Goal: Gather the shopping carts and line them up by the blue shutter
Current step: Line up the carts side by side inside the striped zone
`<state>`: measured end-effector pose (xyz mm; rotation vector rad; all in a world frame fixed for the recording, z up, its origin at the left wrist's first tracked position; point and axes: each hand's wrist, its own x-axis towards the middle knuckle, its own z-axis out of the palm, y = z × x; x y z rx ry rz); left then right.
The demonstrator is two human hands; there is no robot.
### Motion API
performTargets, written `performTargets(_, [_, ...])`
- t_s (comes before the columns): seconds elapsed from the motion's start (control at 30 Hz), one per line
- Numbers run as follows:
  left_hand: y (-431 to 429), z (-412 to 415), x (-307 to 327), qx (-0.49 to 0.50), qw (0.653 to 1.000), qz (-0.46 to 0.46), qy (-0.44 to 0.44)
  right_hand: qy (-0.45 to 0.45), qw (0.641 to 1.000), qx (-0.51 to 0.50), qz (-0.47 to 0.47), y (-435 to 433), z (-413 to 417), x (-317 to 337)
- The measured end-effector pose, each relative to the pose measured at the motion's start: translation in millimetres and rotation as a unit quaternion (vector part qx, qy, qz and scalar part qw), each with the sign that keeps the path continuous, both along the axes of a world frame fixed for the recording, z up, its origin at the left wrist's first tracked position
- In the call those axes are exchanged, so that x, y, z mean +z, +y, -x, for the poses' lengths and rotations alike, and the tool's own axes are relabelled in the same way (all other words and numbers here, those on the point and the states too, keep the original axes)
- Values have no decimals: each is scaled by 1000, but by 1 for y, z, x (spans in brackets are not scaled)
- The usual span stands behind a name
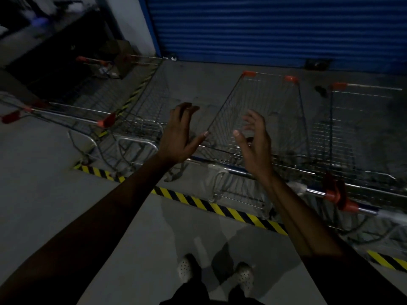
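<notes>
1. Three in all: the middle cart [264, 111] stands on the floor [55, 183] near its far edge, nose toward the blue shutter [275, 29] but not touching it. The right cart [356, 128] is just beside it, and the left cart [132, 102] sits apart, turned at an angle.
2. The middle cart's handle [237, 170] is at its near end, closest to the person.
3. The left hand [178, 137] hovers over that cart's near left corner, fingers spread wide and holding nothing.
4. The right hand [253, 142] hovers over the basket's near end, fingers apart and loosely bent, also holding nothing (the palms face each other).
5. Striped tape [220, 208] slants across the floor below the handles.
6. Two white shoes [185, 267] stand at the floor's near edge.
</notes>
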<state>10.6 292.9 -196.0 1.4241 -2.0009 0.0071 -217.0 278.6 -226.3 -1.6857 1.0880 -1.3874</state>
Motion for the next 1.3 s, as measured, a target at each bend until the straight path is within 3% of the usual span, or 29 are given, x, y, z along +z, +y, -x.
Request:
performTargets(0.3, [26, -127, 7, 72, 997, 26, 8, 7, 998, 64, 17, 0, -126, 20])
performTargets(0.7, [82, -350, 32, 190, 979, 75, 23, 18, 980, 193, 42, 20, -375, 55])
performTargets(0.97, [94, -442, 29, 243, 967, 73, 24, 59, 959, 272, 59, 7, -470, 46])
performTargets(1.3, [30, -552, 21, 229, 965, 28, -125, 108, 951, 275, 88, -75, -576, 34])
